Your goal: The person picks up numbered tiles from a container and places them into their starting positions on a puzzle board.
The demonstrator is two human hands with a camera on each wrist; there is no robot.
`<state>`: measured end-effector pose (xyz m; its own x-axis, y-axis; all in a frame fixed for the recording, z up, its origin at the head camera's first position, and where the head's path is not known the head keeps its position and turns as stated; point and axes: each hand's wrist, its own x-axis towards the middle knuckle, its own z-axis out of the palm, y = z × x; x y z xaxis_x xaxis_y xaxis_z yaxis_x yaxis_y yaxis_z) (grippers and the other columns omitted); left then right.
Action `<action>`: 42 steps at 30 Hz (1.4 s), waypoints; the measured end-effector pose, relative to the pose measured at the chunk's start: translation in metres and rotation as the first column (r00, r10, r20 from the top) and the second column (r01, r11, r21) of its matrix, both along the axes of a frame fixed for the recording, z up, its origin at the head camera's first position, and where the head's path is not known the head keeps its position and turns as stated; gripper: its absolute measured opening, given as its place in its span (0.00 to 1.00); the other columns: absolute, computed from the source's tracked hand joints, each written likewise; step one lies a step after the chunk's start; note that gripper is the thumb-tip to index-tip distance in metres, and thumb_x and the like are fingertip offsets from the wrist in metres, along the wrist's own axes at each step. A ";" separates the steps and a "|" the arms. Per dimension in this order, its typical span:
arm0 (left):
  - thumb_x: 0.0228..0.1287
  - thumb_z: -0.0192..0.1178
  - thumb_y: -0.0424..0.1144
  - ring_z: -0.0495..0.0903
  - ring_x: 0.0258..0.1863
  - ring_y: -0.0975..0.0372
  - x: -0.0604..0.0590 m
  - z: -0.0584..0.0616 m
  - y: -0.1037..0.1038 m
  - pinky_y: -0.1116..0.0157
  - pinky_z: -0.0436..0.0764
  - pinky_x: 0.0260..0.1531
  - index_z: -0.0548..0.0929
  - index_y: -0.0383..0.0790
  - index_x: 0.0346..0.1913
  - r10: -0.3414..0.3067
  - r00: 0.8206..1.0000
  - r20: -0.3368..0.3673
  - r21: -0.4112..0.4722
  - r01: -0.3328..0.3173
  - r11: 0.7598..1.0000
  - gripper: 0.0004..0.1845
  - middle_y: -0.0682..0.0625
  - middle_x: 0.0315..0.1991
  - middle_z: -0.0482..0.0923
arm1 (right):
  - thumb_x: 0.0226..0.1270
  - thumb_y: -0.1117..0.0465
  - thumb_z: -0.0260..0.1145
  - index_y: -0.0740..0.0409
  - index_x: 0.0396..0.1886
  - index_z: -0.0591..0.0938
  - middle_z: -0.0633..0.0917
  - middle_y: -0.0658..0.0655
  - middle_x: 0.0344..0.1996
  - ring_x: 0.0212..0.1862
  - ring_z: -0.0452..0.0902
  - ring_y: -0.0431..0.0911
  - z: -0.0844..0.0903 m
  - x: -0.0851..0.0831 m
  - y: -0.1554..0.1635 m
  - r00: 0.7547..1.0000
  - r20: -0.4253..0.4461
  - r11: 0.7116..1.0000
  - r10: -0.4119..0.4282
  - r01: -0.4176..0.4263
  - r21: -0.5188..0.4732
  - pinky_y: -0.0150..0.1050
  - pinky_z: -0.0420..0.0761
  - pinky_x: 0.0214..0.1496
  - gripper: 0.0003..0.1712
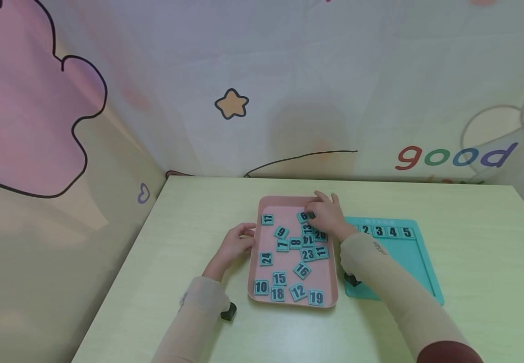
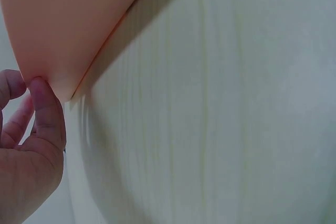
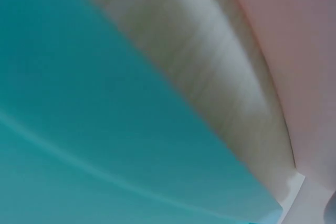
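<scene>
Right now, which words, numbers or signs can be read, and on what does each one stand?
"good": wall backdrop
Number tiles on turquoise board:
"2"
"3"
"4"
"5"
Number tiles in pink tray:
"7"
"8"
"10"
"11"
"12"
"13"
"14"
"15"
"16"
"17"
"18"
"19"
"20"
"23"
"24"
Two more there: "6" or "9", orientation uncertain
Too small or cut off: board heading, sleeve print, marks below "good"

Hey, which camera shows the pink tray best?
The head view: the pink tray shows nearly whole, number tiles inside, the right hand covering one corner. Left wrist shows only part of its outside; right wrist, just a blurred section.
</scene>
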<state>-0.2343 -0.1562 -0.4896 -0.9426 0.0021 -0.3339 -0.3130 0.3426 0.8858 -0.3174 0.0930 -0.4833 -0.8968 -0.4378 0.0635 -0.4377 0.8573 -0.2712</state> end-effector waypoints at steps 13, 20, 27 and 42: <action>0.56 0.53 0.32 0.73 0.39 0.58 0.001 0.001 0.002 0.66 0.77 0.40 0.71 0.46 0.55 0.008 1.000 0.006 0.002 -0.008 1.000 0.21 0.47 0.46 0.73 | 0.49 0.58 0.66 0.55 0.42 0.82 0.82 0.55 0.45 0.66 0.53 0.54 -0.001 0.000 0.003 0.999 -0.031 1.000 0.018 -0.018 0.003 0.61 0.44 0.64 0.17; 0.56 0.53 0.32 0.73 0.39 0.59 0.000 0.000 0.003 0.66 0.77 0.40 0.71 0.45 0.55 -0.001 1.000 -0.004 -0.005 0.001 1.000 0.21 0.47 0.45 0.73 | 0.48 0.54 0.65 0.56 0.42 0.82 0.81 0.57 0.46 0.61 0.61 0.55 0.005 0.002 0.010 0.990 -0.136 0.999 0.047 -0.045 0.024 0.59 0.55 0.61 0.19; 0.56 0.54 0.33 0.73 0.39 0.59 0.000 0.000 0.002 0.67 0.77 0.39 0.72 0.47 0.54 0.001 1.000 -0.012 -0.008 -0.001 1.000 0.21 0.47 0.45 0.73 | 0.51 0.55 0.65 0.55 0.44 0.81 0.82 0.57 0.42 0.51 0.69 0.53 0.025 0.010 0.024 0.986 -0.156 0.998 0.057 -0.063 -0.029 0.52 0.67 0.53 0.19; 0.56 0.54 0.34 0.73 0.40 0.58 0.000 0.001 0.002 0.66 0.77 0.41 0.71 0.46 0.54 0.000 1.000 0.001 -0.011 0.000 1.000 0.21 0.47 0.45 0.73 | 0.52 0.61 0.64 0.63 0.46 0.78 0.79 0.61 0.43 0.48 0.68 0.53 0.041 0.039 0.076 0.999 0.017 0.977 0.046 -0.042 -0.208 0.50 0.73 0.49 0.20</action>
